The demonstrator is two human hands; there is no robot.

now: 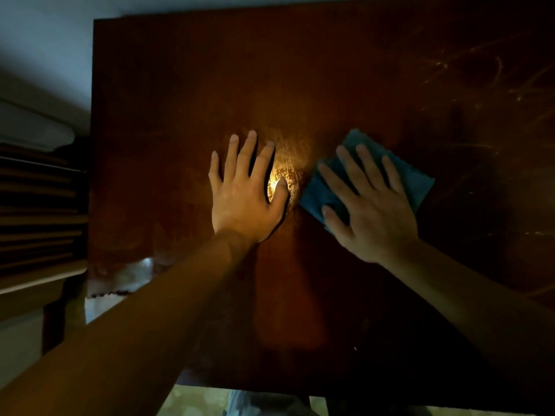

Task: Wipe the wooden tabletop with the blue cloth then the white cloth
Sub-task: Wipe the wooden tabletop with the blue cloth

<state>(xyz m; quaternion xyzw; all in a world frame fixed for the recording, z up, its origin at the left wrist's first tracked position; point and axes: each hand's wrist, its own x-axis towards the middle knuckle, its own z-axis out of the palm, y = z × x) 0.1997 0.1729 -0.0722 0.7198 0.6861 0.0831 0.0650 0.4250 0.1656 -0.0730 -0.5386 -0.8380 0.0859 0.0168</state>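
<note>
Our right hand [371, 205] lies flat on the blue cloth [399, 172], fingers straight and spread, pressing it onto the worktop [300, 70] near the middle, a little to the right. Our left hand [244, 190] is flat too, fingers straight and splayed, resting bare on the wood just beside the cloth and holding nothing. Between the two hands a bright glare [280, 178] shows smeared streaks on the surface.

We judge that we are in the first stage, the blue-cloth wipe. How much of the top has been covered we cannot tell in this dim light. Fine pale scratches or streaks [468, 70] show at the far right. A pale patch [132, 274] sits at the near left edge; whether it is the white cloth, a reflection or worn finish we cannot say. If it is not the cloth, the white one is out of view.

Left to do, as we read it: finish the blue pass over the whole top, then repeat with the white cloth.
</note>
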